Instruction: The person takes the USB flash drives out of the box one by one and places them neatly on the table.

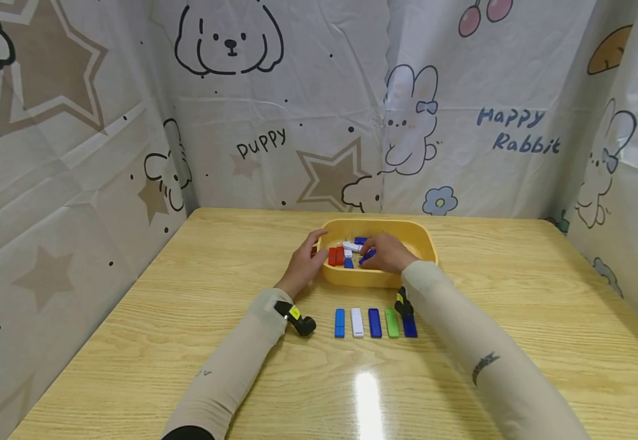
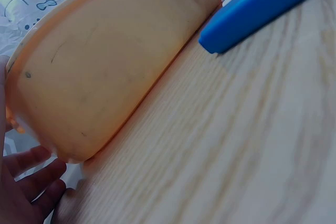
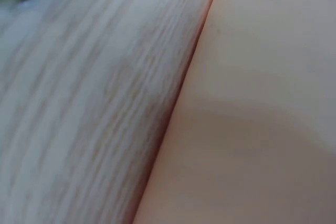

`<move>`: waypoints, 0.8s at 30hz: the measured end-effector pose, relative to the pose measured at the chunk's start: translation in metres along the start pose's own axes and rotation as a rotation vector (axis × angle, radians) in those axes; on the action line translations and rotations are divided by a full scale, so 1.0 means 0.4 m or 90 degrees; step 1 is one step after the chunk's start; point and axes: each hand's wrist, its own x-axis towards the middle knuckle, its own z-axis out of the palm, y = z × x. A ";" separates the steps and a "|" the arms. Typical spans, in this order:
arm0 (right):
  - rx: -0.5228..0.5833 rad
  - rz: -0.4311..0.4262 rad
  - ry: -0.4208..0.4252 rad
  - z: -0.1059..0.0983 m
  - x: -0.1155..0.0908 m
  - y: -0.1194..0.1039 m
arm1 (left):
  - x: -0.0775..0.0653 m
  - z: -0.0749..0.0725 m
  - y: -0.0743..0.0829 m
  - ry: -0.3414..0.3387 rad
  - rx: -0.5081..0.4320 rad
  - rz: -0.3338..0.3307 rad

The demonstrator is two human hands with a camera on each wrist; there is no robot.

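A yellow plastic bin sits towards the back of the wooden table. My left hand holds its left end; in the left wrist view, fingers touch the bin's outer wall. Inside the bin my right hand pinches a tilted dark blue stick, shaped like a USB flash drive, partly hidden by the fingers. Near it lie red sticks, a white stick and other blue ones. The right wrist view shows only the bin's wall, the table and a blurred green end.
In front of the bin stands a row of similar sticks: light blue, white, dark blue, green and another dark blue, partly behind the right wrist camera. A printed cloth hangs around the table.
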 end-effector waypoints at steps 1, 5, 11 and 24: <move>-0.003 -0.002 0.005 0.000 0.001 -0.001 | 0.000 0.000 0.000 0.000 0.000 -0.001; -0.005 -0.004 0.025 -0.002 0.002 -0.003 | 0.001 -0.003 0.002 0.001 -0.001 0.003; -0.006 -0.028 0.067 -0.002 0.000 -0.006 | 0.004 -0.004 -0.001 0.004 0.001 0.007; 0.006 -0.061 0.152 -0.011 -0.022 -0.006 | 0.001 0.002 -0.003 0.001 0.000 0.009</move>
